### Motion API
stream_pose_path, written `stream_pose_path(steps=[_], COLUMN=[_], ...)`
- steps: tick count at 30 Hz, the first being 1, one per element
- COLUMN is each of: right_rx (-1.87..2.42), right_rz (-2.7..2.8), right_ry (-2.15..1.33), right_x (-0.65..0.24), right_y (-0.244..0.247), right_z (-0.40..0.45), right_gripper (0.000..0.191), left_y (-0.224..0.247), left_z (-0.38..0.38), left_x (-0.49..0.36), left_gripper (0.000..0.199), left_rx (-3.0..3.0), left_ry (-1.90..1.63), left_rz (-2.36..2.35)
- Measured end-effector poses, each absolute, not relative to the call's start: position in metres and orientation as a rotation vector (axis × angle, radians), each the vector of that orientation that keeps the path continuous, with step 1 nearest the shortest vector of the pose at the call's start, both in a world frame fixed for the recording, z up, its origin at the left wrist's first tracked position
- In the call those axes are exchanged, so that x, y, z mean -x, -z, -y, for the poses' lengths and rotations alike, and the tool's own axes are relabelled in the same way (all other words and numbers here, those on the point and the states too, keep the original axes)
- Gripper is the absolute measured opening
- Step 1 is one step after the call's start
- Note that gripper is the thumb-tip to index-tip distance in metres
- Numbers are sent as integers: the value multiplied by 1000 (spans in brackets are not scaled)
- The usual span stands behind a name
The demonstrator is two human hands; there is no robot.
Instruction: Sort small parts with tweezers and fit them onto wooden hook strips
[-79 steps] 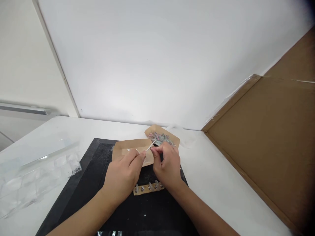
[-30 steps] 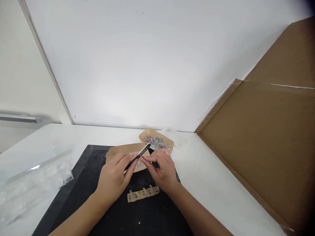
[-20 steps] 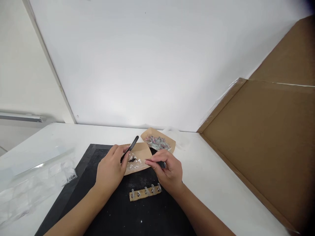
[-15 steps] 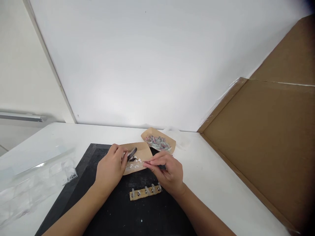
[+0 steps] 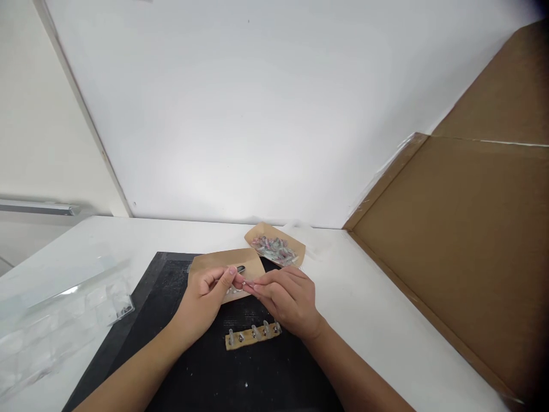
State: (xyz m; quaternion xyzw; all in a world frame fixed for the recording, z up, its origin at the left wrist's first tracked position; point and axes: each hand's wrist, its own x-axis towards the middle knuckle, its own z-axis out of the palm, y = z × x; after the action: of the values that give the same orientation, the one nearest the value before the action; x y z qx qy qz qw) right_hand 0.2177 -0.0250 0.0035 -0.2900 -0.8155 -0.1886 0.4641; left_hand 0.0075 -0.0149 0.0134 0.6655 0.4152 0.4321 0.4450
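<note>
My left hand (image 5: pixel 210 294) is closed over the near paper tray (image 5: pixel 227 260), its fingertips meeting those of my right hand. A dark tool (image 5: pixel 241 269) shows just beyond the left fingertips. My right hand (image 5: pixel 289 294) pinches a small thin piece (image 5: pixel 249 283) that points toward the left fingers. What the left fingers grip is too small to make out. Small white bits (image 5: pixel 234 290) lie in the tray, partly hidden by my hands. Nearer me, a wooden strip (image 5: pixel 253 336) with several upright clear pieces rests on the black mat (image 5: pixel 206 372).
Behind the near tray, a second paper tray (image 5: pixel 300 252) holds many pinkish and greenish glossy pieces. A clear compartment box (image 5: pixel 64 320) occupies the left of the white table (image 5: pixel 360 320). Cardboard (image 5: pixel 463 246) stands along the right side; a white wall rises behind.
My left hand has turned and moved right, bringing its fingertips against the right ones. The dark tool now lies beyond the left fingers. My right hand has shifted slightly left.
</note>
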Motion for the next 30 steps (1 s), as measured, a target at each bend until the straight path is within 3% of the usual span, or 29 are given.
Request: stream_pose_path(steps=[21,30], right_rx=[755,820], right_rz=[2196,2055], right_ry=[541,227], right_x=[-224,-225], right_y=[-13,1], right_z=[33,24], right_gripper=[19,32], left_y=[-6,-6], left_z=[22,24], left_x=[-16,-15], left_gripper=[19,22], left_rx=[-1724,-1759], left_ry=[-1121,-1034], left_rz=[-966,-963])
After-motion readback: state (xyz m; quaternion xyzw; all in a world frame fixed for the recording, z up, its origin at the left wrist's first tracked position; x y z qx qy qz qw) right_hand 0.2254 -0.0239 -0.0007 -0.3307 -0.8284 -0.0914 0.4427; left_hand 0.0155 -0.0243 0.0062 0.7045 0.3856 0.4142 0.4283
